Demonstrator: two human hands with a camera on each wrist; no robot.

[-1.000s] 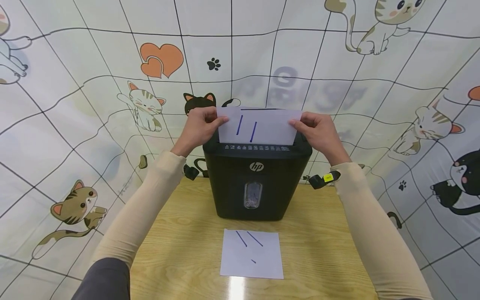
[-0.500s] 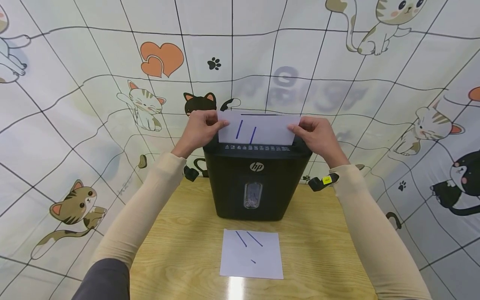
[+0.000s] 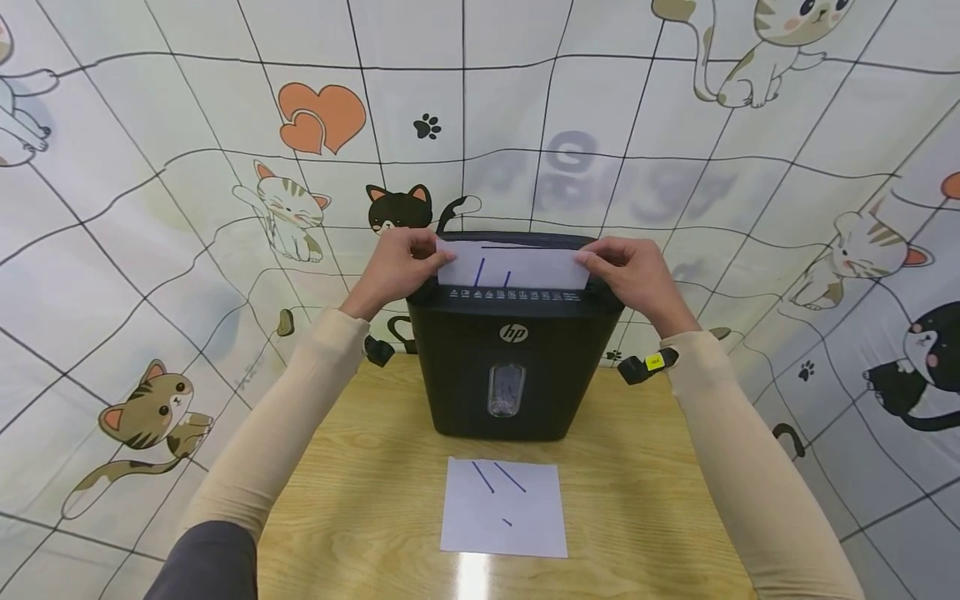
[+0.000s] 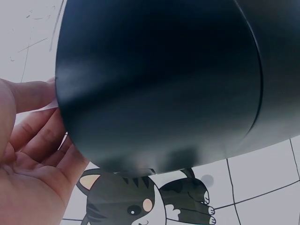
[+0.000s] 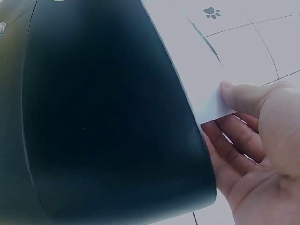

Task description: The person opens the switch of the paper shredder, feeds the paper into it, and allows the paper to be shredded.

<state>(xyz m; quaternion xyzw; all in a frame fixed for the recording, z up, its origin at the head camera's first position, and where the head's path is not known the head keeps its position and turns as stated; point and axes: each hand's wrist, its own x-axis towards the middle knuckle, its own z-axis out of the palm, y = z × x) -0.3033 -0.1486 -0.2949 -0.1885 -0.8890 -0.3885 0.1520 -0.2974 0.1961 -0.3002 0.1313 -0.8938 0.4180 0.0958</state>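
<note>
A white sheet of paper point(image 3: 532, 267) with blue pen strokes stands in the top slot of a black HP paper shredder point(image 3: 465, 367), its lower part hidden inside. At its left edge, my left hand point(image 3: 399, 265) pinches the sheet between thumb and fingers. My right hand point(image 3: 636, 271) pinches the opposite edge the same way. The right wrist view shows the thumb on the face of the paper point(image 5: 197, 70) with fingers behind it. From the left wrist, the shredder's dark side point(image 4: 154, 93) hides most of the sheet, and the left hand point(image 4: 42, 145) is beside it.
A second white sheet point(image 3: 502, 508) with blue strokes lies flat on the wooden table point(image 3: 360, 500) in front of the shredder. Cat-patterned white sheeting point(image 3: 465, 108) hangs close behind and at both sides. A small window point(image 3: 506, 390) shows shreds inside the bin.
The pinched sheet has sunk deeper into the shredder slot, so less of its pen strokes shows. Both hands have come down slightly with it. The sheet on the table stays put.
</note>
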